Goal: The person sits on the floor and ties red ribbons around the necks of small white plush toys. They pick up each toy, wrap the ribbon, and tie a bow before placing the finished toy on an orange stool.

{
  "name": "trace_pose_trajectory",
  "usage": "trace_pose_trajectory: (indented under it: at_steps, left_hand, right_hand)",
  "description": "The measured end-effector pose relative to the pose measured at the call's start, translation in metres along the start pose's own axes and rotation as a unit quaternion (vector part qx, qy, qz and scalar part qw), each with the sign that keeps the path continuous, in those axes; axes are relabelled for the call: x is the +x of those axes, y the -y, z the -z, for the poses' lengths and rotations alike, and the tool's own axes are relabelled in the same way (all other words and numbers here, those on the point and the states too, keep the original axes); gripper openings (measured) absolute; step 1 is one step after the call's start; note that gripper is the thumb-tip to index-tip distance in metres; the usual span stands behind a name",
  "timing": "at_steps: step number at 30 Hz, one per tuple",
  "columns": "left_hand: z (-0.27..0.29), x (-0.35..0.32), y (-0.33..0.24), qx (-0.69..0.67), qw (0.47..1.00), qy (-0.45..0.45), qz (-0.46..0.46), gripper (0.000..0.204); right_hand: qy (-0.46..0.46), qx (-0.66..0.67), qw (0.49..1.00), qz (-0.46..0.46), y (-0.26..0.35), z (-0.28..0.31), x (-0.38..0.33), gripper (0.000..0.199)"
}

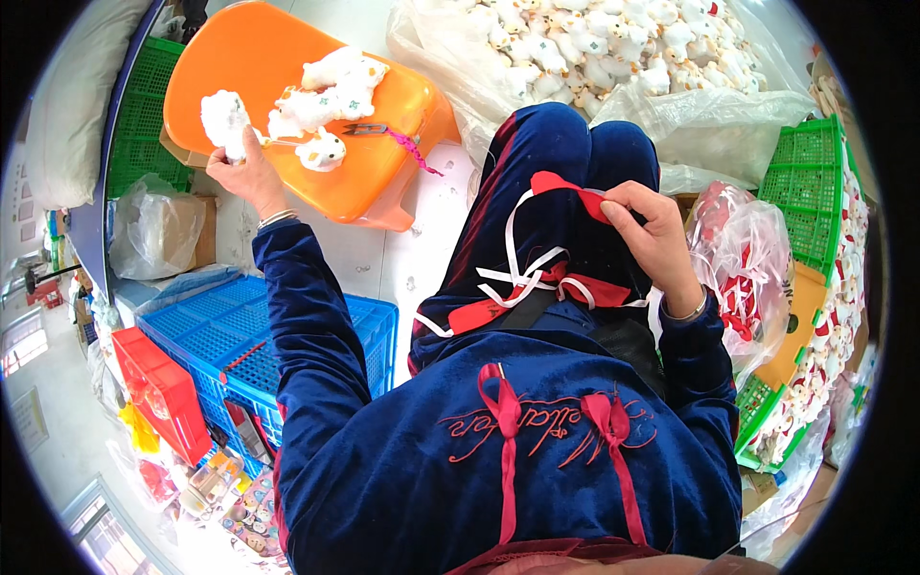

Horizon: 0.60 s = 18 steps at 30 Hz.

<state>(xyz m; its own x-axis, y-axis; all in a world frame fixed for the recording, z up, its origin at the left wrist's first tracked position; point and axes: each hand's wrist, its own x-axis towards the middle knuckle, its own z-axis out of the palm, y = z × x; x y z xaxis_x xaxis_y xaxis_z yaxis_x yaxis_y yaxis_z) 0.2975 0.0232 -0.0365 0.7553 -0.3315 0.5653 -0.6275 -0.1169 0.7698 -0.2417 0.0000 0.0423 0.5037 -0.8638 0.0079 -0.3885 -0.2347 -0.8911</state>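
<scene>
Out to the left, my left hand [251,178] is closed on a small white plush toy [225,117] above the orange stool [225,48]. More white plush toys [331,103] lie on that stool, with a pair of thread snips [366,129] tied with pink ribbon beside them. Over my right thigh, my right hand [654,230] pinches a red cloth piece [556,184] between thumb and fingers. A white ribbon [513,235] hangs from this piece. Several other red cloth pieces with white ribbons [479,311] rest on my lap.
A large clear plastic bag [704,125] full of white plush toys stands ahead. To my right are a clear bag of red pieces [752,259] and green crates [805,192]. A blue crate [240,326] and red bin [158,393] stand at my left.
</scene>
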Motion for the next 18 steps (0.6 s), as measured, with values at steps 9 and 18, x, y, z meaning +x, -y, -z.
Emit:
trace_pose_trajectory:
  at_steps: [9, 18]
  left_hand:
    - [-0.008, 0.022, 0.010, 0.168, 0.934, 0.168, -0.267, 0.038]
    - [-0.005, 0.056, 0.046, 0.231, 0.934, 0.171, -0.214, 0.037]
  right_hand:
    - [0.006, 0.005, 1.000, -0.004, 0.001, -0.003, -0.002, 0.011]
    - [0.002, 0.010, 1.000, -0.016, -0.004, -0.001, -0.003, 0.009]
